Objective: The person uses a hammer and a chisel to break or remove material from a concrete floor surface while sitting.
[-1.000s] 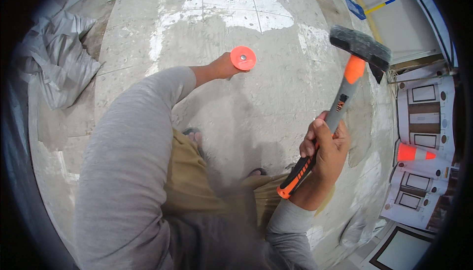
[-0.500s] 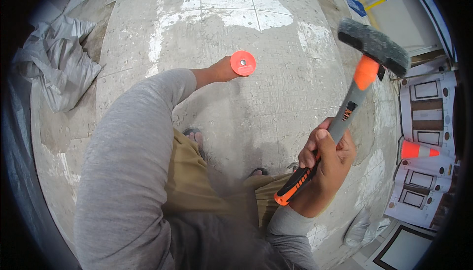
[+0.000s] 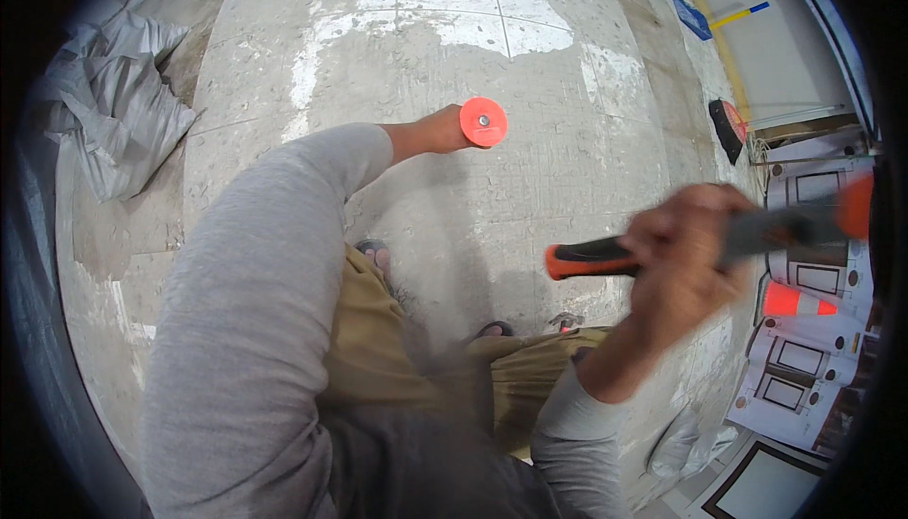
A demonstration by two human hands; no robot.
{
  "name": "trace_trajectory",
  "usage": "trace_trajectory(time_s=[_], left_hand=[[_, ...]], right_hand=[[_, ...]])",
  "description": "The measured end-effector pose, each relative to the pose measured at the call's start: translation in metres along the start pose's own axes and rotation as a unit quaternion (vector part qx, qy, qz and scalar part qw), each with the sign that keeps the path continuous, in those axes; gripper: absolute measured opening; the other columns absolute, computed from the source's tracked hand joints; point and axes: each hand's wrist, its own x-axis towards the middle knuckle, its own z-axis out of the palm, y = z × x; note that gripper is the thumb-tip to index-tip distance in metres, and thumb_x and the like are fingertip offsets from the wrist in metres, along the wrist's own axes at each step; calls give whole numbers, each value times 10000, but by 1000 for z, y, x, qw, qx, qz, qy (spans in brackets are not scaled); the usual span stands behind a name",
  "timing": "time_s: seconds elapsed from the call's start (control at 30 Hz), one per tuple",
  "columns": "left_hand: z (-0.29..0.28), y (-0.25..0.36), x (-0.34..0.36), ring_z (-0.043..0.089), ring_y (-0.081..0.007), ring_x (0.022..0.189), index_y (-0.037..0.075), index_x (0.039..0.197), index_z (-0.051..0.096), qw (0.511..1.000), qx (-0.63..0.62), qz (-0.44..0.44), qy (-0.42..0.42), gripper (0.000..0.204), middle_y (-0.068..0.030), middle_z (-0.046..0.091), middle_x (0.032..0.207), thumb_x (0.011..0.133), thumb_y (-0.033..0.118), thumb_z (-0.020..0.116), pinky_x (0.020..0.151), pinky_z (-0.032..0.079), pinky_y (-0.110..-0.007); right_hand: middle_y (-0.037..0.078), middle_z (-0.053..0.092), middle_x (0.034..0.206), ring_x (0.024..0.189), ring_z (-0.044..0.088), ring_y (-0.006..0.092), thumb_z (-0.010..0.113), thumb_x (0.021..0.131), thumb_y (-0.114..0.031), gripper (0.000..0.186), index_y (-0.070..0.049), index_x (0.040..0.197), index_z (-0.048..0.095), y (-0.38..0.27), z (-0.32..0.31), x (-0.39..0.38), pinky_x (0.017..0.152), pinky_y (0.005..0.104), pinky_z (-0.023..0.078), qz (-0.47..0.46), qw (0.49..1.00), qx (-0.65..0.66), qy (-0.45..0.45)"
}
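Out in front, my left hand [image 3: 441,129] is closed around a chisel, of which mainly the round orange hand guard [image 3: 484,133] and the metal striking end at its centre show. The chisel's shaft is hidden beneath the guard, above the worn floor. My right hand [image 3: 686,259], blurred by motion, grips a sledgehammer [image 3: 598,259] by its grey, black and orange handle. The handle lies nearly level, its butt toward my body's middle. An orange collar shows at the right rim, and the hammer's head is out of view.
The floor [image 3: 558,178] is rough tile with white patches. A crumpled whitish sack [image 3: 123,112] lies on the left. Along the right are a blue dustpan [image 3: 692,17], a dark brush head [image 3: 727,131], an orange-and-white cone [image 3: 796,299] and printed sheets [image 3: 790,377]. A small metal tool [image 3: 567,320] lies by my right foot.
The hammer has swung out to the right and tipped from upright to nearly level, its head leaving the view. My left hand and the chisel appear slightly further right.
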Motion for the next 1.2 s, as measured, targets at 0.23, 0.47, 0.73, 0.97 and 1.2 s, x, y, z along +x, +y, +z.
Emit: trace_trajectory(time_s=[0.23,0.47,0.73,0.97,1.2], left_hand=[[4,-36,12,625,-280,971,74,1113,599,990,-26,113,79,447,-126,660,1045,806,380,711,825,492,-365],[-3,-8,7,622,-271,924,92,1095,598,997,-11,-68,-23,436,-108,664,983,811,408,698,803,494,-363],[0,19,5,613,-334,947,82,1079,601,999,19,-33,-25,440,-142,663,1019,799,408,693,815,491,-396],[24,-20,20,617,-332,972,115,1100,604,993,53,99,39,435,-136,663,1040,794,410,697,824,496,-398],[2,21,12,619,-336,947,107,1091,601,997,66,-27,-25,420,-135,664,1018,802,399,689,798,506,-399]], right_hand=[[90,533,640,470,524,161,565,860,-131,190,52,853,514,136,-12,-59,427,328,459,411,853,-180,-265],[43,500,592,409,462,103,580,868,-125,165,20,845,504,63,-37,-22,374,261,396,359,914,-97,-163],[12,505,588,437,465,61,565,912,-76,78,-22,903,510,4,-2,20,377,223,370,56,998,-10,-1],[181,558,659,497,564,275,539,861,-131,197,66,866,543,171,-29,-71,478,407,471,342,850,-278,-288],[36,506,601,411,466,96,586,862,-130,155,9,850,518,99,-43,-41,369,265,404,427,874,-105,-205]])
